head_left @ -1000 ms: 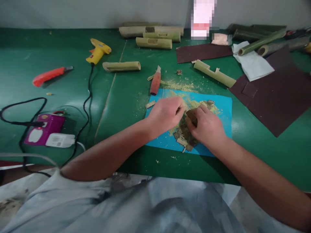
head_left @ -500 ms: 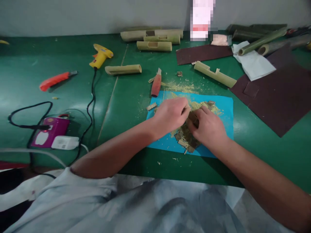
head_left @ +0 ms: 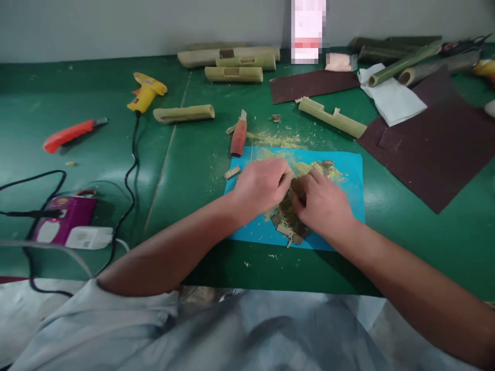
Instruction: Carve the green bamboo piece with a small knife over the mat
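Both my hands meet over a blue mat (head_left: 348, 170) on the green table. My left hand (head_left: 261, 186) is curled shut, pinching a small bamboo piece (head_left: 297, 186) between thumb and fingers. My right hand (head_left: 323, 205) is closed on a small brown piece of sandpaper against that same piece. Under the hands lies a heap of bamboo chips and sawdust (head_left: 288, 221). A red-handled knife (head_left: 238, 136) rests just beyond the mat's far left corner.
Cut bamboo tubes (head_left: 234, 73) lie at the back, one notched tube (head_left: 331, 117) near the mat. Dark sandpaper sheets (head_left: 436, 149) cover the right. A yellow glue gun (head_left: 145, 91), an orange cutter (head_left: 69, 135) and a purple power strip (head_left: 64, 224) with cables sit left.
The hands stay together on the mat, with only slight rubbing shifts. The camera view drifted a little, so the table's objects appear shifted left.
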{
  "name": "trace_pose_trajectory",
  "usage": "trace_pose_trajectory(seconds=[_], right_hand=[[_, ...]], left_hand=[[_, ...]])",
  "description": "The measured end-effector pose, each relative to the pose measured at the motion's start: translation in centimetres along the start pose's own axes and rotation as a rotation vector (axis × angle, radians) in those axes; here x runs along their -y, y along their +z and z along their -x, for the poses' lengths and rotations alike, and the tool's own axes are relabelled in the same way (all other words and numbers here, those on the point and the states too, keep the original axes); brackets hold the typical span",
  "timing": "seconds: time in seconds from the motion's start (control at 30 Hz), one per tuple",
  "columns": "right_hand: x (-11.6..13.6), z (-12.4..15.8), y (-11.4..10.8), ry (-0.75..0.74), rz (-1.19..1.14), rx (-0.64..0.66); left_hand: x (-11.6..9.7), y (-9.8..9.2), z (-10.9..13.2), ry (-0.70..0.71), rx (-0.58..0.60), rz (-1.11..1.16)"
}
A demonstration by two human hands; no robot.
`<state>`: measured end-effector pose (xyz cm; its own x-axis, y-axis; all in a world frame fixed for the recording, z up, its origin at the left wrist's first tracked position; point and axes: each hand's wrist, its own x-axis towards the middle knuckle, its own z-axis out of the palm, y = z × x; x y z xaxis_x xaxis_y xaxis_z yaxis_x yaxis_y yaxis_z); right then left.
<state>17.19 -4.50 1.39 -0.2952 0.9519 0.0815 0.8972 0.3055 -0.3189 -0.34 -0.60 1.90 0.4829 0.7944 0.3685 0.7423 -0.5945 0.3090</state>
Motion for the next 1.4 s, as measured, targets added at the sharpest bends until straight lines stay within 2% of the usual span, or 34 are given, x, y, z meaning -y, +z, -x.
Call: trace_pose_trajectory(seconds=[0.2,0.37,0.5,0.67,0.83,1.0,1.4], right_hand=[[0.1,0.1,-0.1,-0.013,0.004,-0.006],[-0.1,0.1,0.1,0.003,-0.002,-0.002],[-0.1,0.0,0.0,0.005,-0.011,0.008],[0.1,-0.1,0.2,0.014,-0.011,-0.008],[-0.1,-0.1,0.2,0.000,-0.042,-0.009],[-0.2,0.0,0.2,0.004,-0.049,-0.019],[0.1,0.0,0.1,0.006,-0.034,0.006]], left_hand=[[-0.1,-0.5,0.0,-0.015,0.060,-0.001],[0.1,-0.3,-0.2,-0.067,0.016,-0.001],[0.3,-0.3,-0.1,-0.051,0.044,0.004],[0.7,-0.3,-0.2,-0.060,0.006,0.007],[0.7,-0.5,-0.3,-0.073,0.039,-0.002],[0.7,-0.4,-0.5,-0.064,0.004,-0.014],[1.0,-0.7,-0.8,-0.088,0.048,-0.015]])
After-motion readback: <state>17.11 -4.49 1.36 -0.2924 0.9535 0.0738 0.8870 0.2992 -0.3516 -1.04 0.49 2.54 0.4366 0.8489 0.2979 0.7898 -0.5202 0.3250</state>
